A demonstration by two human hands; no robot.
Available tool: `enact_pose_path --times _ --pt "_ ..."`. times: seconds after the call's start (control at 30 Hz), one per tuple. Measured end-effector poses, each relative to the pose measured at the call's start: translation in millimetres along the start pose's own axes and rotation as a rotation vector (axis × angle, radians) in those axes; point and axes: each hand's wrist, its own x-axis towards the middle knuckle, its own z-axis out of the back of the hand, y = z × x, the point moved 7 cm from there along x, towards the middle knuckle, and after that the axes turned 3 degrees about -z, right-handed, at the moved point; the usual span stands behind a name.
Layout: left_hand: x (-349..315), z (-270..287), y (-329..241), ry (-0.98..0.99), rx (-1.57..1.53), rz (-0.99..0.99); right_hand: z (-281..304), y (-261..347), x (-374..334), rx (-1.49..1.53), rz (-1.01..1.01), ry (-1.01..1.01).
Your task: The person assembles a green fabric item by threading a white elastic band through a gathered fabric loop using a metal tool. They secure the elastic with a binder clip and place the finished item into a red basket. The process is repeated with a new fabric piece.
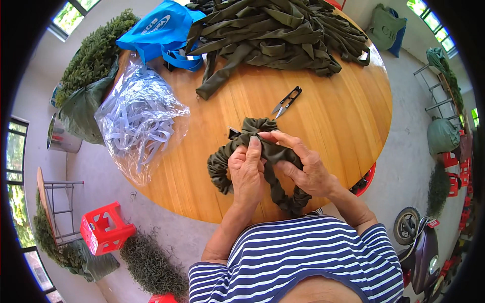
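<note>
Pinching a gathered olive scrunchie (262, 166), left hand (246, 174) and right hand (303, 169) meet.

A small home workshop: fabric strips (283, 30) piled on a round wooden table (333, 116), bagged elastic (139, 118).

A clear plastic bag (139, 118) stuffed with pale grey-white strips is lying on the left part of the round wooden bench (333, 116), spilling over its edge. Beyond it, at the far left edge, a bright blue carrier bag (161, 30) with white print is slumping. A green sack (385, 28) is resting on the floor, far right.
</note>
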Motion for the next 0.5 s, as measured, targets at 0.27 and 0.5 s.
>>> enact_pose_path --times 0.27,0.5 --pt "-12 -15 4 0.256 -0.345 0.324 14 12 8 -0.193 0.036 0.083" --pt "-4 -2 -21 0.22 -0.158 0.036 11 8 -2 -0.262 0.022 0.201"
